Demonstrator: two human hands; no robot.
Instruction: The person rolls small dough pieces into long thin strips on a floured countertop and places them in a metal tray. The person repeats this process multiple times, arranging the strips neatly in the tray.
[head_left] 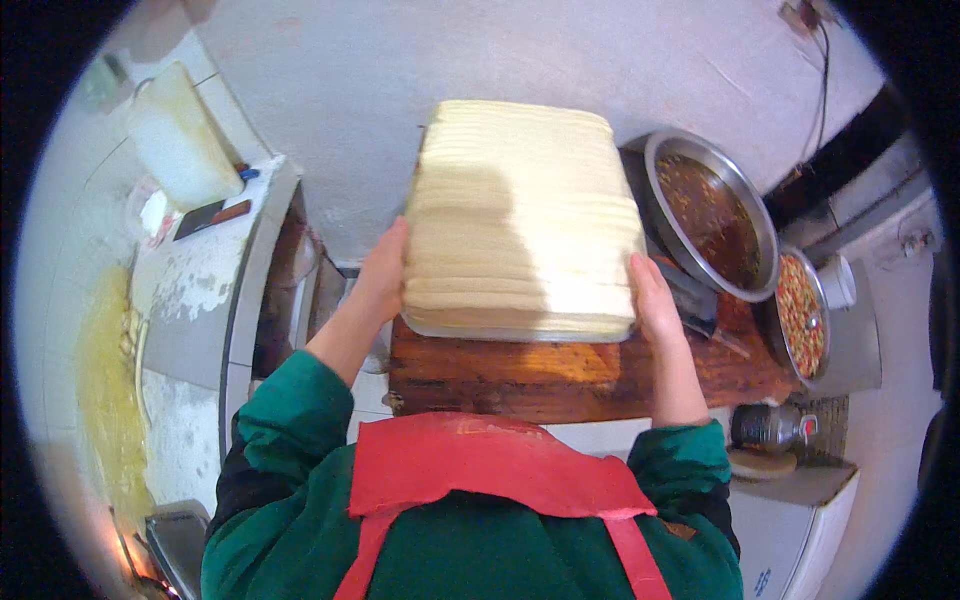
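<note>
A large rectangular tray [522, 334] is held between my two hands, just above or resting on the near part of a brown wooden table; I cannot tell whether it touches the wood. It is piled with cream-coloured food [570, 220] in soft parallel ridges running side to side, whose exact kind does not show. My left hand [383, 268] grips its left side, fingers hidden beneath or behind the edge. On the opposite side, my right hand [655, 300] is closed round the edge with the thumb on top. A shadow falls across the left half of the food.
The wooden table [500, 385] carries a steel basin [712, 215] of dark brown liquid on the right. Beyond it sits a bowl [800, 315] of chopped red and pale pieces. A knife [230, 212] and an upright white board [185, 140] are on the left counter. A plastic jug [765, 428] stands low right.
</note>
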